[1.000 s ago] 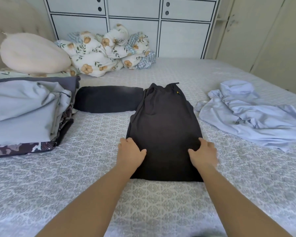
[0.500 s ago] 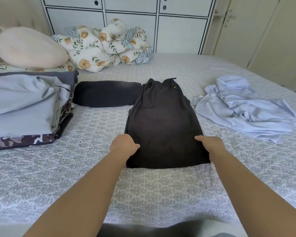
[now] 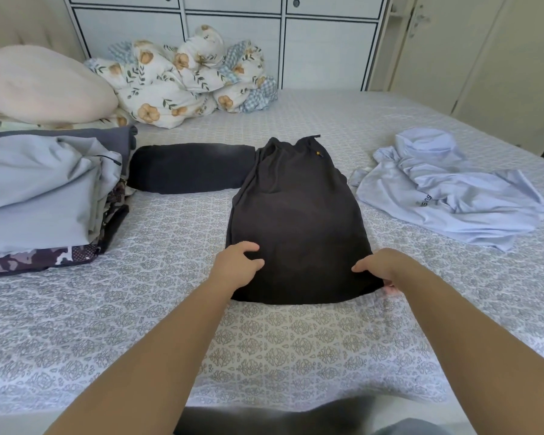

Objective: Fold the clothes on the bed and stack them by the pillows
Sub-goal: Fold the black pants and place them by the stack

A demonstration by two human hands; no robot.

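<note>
The dark trousers (image 3: 297, 221) lie folded lengthwise in the middle of the bed (image 3: 139, 324), waistband at the far end, one leg section reaching left toward the folded pile (image 3: 44, 196) by the pillows (image 3: 41, 86). The left hand (image 3: 237, 266) holds the near left corner, its grip narrow with the fingers curled over the cloth edge; the right hand (image 3: 380, 266) pinches the near right corner the same way, fingertips tucked under. Gripping both near corners at once would let the hem be lifted evenly and carried toward the waistband, so the next fold probably halves the length. A crumpled pale blue shirt (image 3: 446, 189) waits unfolded at the right, well apart.
</note>
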